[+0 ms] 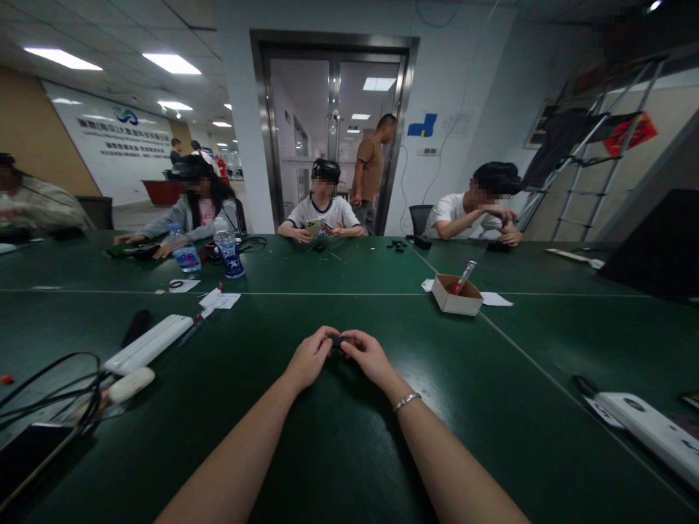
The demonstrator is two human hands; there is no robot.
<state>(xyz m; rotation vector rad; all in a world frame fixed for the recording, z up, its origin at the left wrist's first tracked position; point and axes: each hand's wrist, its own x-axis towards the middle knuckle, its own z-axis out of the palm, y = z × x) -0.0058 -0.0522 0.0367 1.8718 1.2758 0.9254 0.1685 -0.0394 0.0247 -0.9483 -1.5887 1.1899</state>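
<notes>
Both my arms reach forward over the green table (240, 451), and the fingertips meet near its middle. Between them is a small black object (337, 341), mostly covered by fingers, so its kind does not show. My left hand (312, 358) pinches its left side with thumb and fingers. From the right, my right hand (369, 356) grips the same piece, thumb toward me. A silver bracelet (407, 402) circles my right wrist.
On the left lie a white power strip (150, 343), black cables (90, 397) and a white oval object (132, 384). Ahead stand two bottles (228, 251) and a small open box (457, 302). Another power strip (649, 422) is at right. Several people sit across the table.
</notes>
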